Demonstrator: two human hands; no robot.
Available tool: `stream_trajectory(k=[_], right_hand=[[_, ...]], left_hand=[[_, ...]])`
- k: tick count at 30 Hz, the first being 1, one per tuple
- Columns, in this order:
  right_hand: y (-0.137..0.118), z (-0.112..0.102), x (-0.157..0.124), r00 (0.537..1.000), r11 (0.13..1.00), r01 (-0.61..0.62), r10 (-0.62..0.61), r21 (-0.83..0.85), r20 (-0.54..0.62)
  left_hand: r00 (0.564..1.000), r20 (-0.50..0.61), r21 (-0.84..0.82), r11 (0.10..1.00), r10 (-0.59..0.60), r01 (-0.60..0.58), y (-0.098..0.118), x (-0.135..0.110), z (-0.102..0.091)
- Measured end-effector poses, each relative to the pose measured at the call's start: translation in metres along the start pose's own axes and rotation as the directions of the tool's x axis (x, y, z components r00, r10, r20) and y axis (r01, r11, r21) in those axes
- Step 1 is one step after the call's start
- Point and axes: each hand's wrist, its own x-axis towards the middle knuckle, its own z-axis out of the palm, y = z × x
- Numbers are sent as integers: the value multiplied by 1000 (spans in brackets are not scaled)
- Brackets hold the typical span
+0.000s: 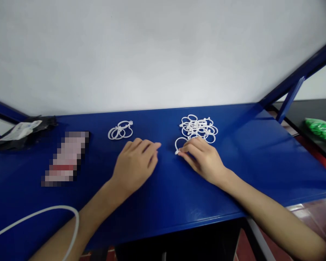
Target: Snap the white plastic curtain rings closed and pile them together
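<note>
My right hand [205,159] pinches a white plastic ring [175,144] with a small knob on it, at the near edge of a tangled pile of similar white rings [198,127]. The ring's far side is hidden by the fingers. My left hand [137,165] hovers or rests over the blue table, which I cannot tell, with its index finger stretched toward the right and nothing visible in it. Beyond that hand lies a smaller group of white rings [120,130], several overlapping.
A blue metal table [179,203] runs up to a white wall. On the left lie a pixelated phone-shaped object [66,156] and a black plastic package [21,132] with a label. A white cable [43,209] crosses my left forearm. Right of the frame post sits a green bag [322,129].
</note>
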Motion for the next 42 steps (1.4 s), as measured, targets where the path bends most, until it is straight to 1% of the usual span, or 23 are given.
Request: stream_trajectory(k=[1, 2, 4, 6, 8, 10, 12, 16, 20, 22, 24, 26, 28, 30, 32, 34, 37, 40, 42], right_hand=[[4, -2, 1, 1000, 996, -22, 22, -83, -8], [9, -4, 1, 999, 986, -47, 45, -160, -14], [17, -7, 2, 997, 955, -83, 82, -285, -14], [24, -8, 2, 996, 924, -86, 91, -374, -4], [28, -7, 2, 996, 898, -72, 85, -434, 11], [31, -6, 2, 996, 879, -64, 85, -473, 24], [32, -5, 1, 996, 872, -64, 89, -485, 30], [32, -5, 0, 997, 892, -65, 80, -447, 15], [25, -6, 1, 998, 916, -57, 55, -396, -18], [18, -6, 1, 999, 939, -42, 40, -341, -12], [9, -4, 1, 999, 966, -32, 35, -257, 6], [1, 0, 0, 998, 988, -46, 52, -146, 38], [-6, 4, -1, 993, 996, -91, 92, -18, 78], [-11, 7, -2, 983, 981, -152, 139, 120, 117], [-13, 9, -2, 974, 946, -210, 180, 247, 139], [-13, 10, -1, 962, 899, -267, 226, 347, 153], [-12, 9, 0, 945, 844, -326, 283, 425, 163], [-11, 8, 0, 948, 838, -317, 279, 443, 150], [-11, 7, 0, 958, 851, -288, 256, 440, 132]], left_hand=[[996, 64, 75, 996, -61, 57, -8, 1, -4], [983, 140, 120, 987, -123, 107, -18, 1, -9], [924, 330, 180, 974, -194, 141, -36, 0, -18], [848, 485, 171, 974, -213, 147, -50, -3, -25], [790, 581, 124, 980, -197, 153, -59, -6, -29], [767, 614, 90, 982, -187, 168, -62, -7, -30], [767, 612, 82, 980, -194, 182, -62, -5, -28], [776, 600, 80, 980, -194, 183, -57, 1, -23], [797, 565, 85, 976, -212, 199, -46, 7, -17], [819, 532, 51, 974, -213, 220, -37, 8, -13], [865, 456, -15, 970, -209, 243, -28, 7, -6], [923, 320, -92, 963, -213, 254, -19, 5, 2], [964, 162, -158, 959, -210, 236, -10, 1, 9], [983, 32, -193, 964, -182, 185, -2, -1, 14], [991, -32, -200, 972, -133, 124, 5, -3, 17], [995, -35, -203, 975, -97, 89, 9, -4, 18], [996, 29, -251, 963, -90, 94, 12, -4, 17], [989, 85, -349, 927, -117, 140, 12, -4, 15], [986, 91, -401, 901, -143, 167, 11, -3, 14]])
